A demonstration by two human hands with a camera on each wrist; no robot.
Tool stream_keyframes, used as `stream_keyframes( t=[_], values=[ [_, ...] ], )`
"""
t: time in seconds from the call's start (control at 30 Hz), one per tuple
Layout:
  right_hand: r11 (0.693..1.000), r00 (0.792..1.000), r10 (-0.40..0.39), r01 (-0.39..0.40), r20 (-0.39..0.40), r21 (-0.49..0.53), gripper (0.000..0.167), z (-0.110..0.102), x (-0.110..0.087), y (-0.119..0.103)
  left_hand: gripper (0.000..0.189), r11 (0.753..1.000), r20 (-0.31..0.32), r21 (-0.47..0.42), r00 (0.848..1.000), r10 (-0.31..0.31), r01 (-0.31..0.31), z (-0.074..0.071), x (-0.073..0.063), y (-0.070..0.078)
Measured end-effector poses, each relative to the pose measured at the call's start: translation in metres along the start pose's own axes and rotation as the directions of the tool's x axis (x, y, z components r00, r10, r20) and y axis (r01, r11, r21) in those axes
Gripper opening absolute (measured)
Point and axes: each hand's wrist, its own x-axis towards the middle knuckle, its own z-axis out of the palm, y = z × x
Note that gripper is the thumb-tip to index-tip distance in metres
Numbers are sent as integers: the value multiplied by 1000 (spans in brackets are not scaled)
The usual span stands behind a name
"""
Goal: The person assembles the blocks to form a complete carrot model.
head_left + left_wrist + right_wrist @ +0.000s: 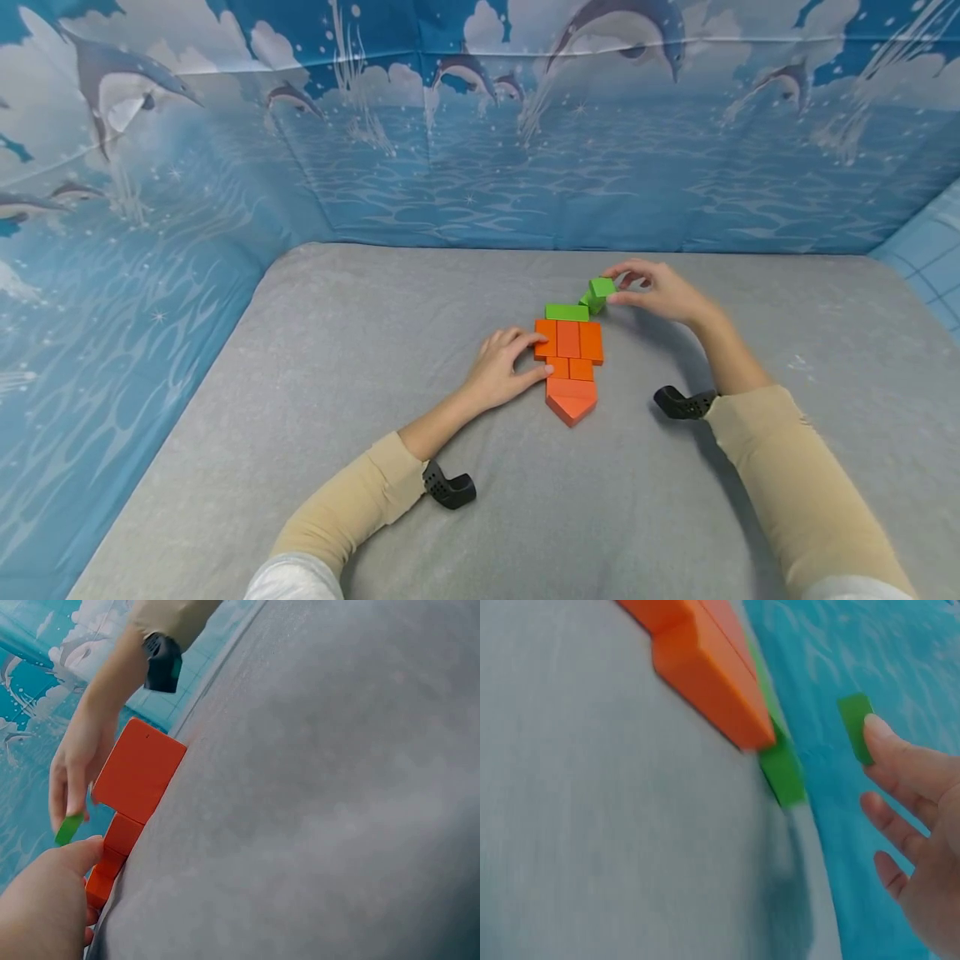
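Several orange blocks (pixel 568 339) lie flush together on the grey surface, with a pointed orange end (pixel 572 400) nearest me. A green bar (pixel 567 312) lies along their far edge. My right hand (pixel 656 292) pinches a small green block (pixel 856 727) between thumb and fingers. In the right wrist view this block is raised, apart from the green piece (pixel 783 774) beside the orange ones. My left hand (pixel 504 367) rests against the left side of the orange blocks, thumb and index fingertips touching them. Its other fingers are partly hidden in the left wrist view.
The grey cloth-covered surface (pixel 360 333) extends around the blocks. A blue dolphin-print curtain (pixel 480 183) hangs along its far and left sides. Black wrist mounts (pixel 682 403) stick out inward from both sleeves.
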Motion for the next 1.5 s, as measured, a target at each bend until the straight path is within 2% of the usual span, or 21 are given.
stream_keyframes(
  t=[0.23,0.33,0.57,0.87,1.2,1.5],
  values=[
    [999,995,-48,49,88,-14,40,23,31,-13,44,1000,10,-3,1000,1,-1,0,0,-1],
    [999,992,-45,47,117,-21,40,31,42,-16,44,1000,8,-3,1000,7,-7,0,0,-1],
    [998,991,-37,43,127,-40,36,47,60,-23,43,1000,2,-12,1000,18,-18,0,0,-2],
    [998,991,-32,39,133,-48,35,58,66,-24,43,1000,0,-8,1000,20,-20,-1,1,-2],
    [999,982,-31,36,187,-22,35,55,63,-21,43,1000,6,-9,1000,11,-11,0,1,-2],
    [998,977,-36,45,210,-41,35,55,62,-21,43,1000,4,-11,1000,11,-11,0,1,-1]
  ],
)
